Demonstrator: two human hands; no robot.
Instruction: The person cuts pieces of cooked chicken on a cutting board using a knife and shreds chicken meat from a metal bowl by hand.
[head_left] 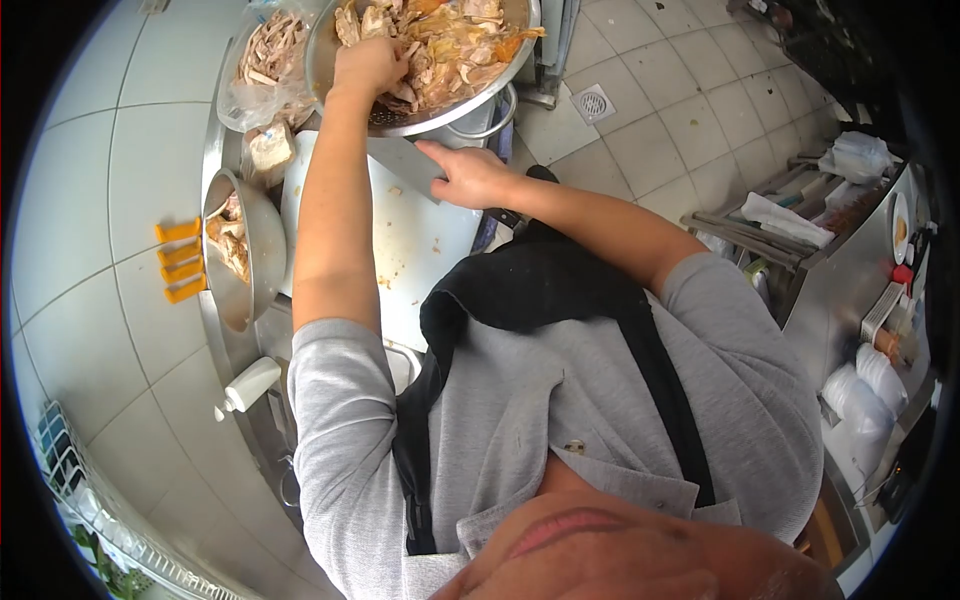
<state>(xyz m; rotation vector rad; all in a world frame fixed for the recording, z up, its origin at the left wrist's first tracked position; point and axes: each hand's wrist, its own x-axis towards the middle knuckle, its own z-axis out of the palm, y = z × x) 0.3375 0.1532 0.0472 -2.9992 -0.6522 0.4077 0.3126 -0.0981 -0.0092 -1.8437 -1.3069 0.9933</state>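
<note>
My left hand [368, 68] reaches into a big metal bowl [530, 50] heaped with pieces of cooked chicken [455, 45]. Its fingers are curled among the pieces, and their tips are hidden. Nearer to me, my right hand [470, 175] is over a white cutting board [400, 250]. The index finger and thumb are spread apart; the other fingers are tucked out of sight. Beneath this hand lies a wide grey blade, seemingly a cleaver [400, 160], and a black handle [505, 217] shows beside the wrist. Small scraps of meat dot the board.
Left of the big bowl, a plastic bag [272, 60] holds shredded meat. A smaller metal bowl [262, 240] with meat and bones stands by the wall, near orange hooks [182, 262] and a white bottle [250, 385]. A cluttered counter [815, 300] stands to the right.
</note>
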